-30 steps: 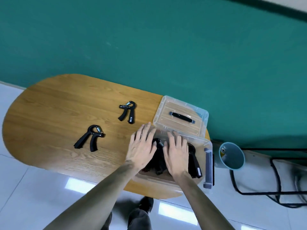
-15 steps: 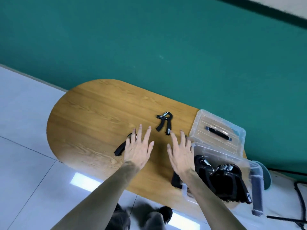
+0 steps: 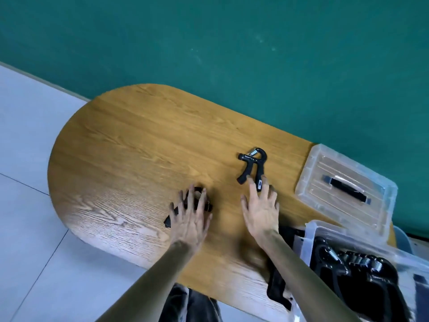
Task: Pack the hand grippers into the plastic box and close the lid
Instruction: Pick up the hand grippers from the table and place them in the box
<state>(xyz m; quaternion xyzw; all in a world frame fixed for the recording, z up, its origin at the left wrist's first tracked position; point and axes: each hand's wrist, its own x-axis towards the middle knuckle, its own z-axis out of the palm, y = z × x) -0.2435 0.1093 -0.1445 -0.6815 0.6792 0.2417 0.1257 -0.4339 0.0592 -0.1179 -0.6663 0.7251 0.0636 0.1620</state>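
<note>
The left hand (image 3: 189, 219) is lying spread over one black hand gripper (image 3: 185, 211), fingers fanned across it and just starting to bend — it is covering the tool, though whether it is actually gripping it yet is hard to tell. The right hand (image 3: 261, 209) is reaching with straight, open fingers, holding nothing, its fingertips (image 3: 251, 182) touching or nearly touching the handle ends of the second hand gripper (image 3: 251, 167). That gripper is lying directly ahead of the right hand, handles pointing back toward the fingers and its spring head facing away — so the right hand is plainly the nearer one. The clear plastic box (image 3: 308, 238) is sitting to the right at the edge of the wooden table (image 3: 130, 145), already holding several grippers, with its lid (image 3: 343, 189) lying off beside it, toward the green wall
</note>
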